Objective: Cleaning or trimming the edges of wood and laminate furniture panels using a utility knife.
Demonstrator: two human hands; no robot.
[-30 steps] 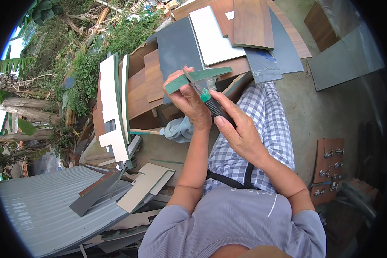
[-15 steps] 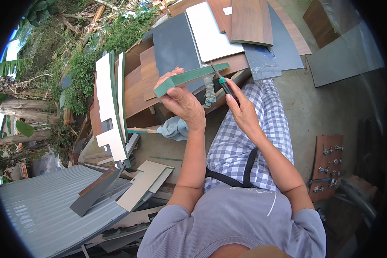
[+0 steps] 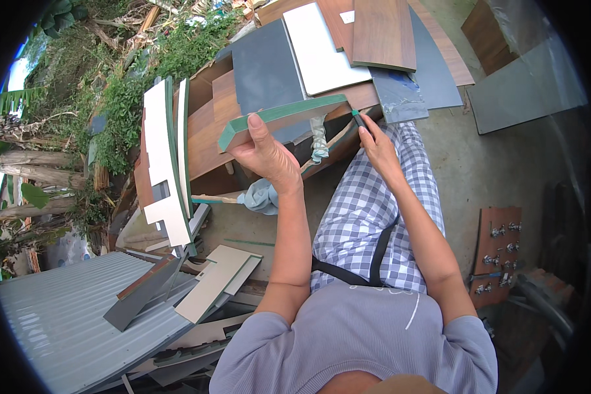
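Lengthwise, the green-edged strip (image 3: 296,112) slants rightward and away, left hand (image 3: 269,157) pinching it, right hand (image 3: 380,150) a handle (image 3: 358,118).

Right hand (image 3: 379,148) displaced toward 1 o'clock, now well apart from left hand (image 3: 272,157), which it nearly touched a second ago. Board (image 3: 305,109) shifted toward 9 o'clock and rolled, exposing more of its brownish side. Tool (image 3: 358,119) moved toward 2 o'clock from mid-board to the far end. Left thumb (image 3: 258,129) now reaches the green edge
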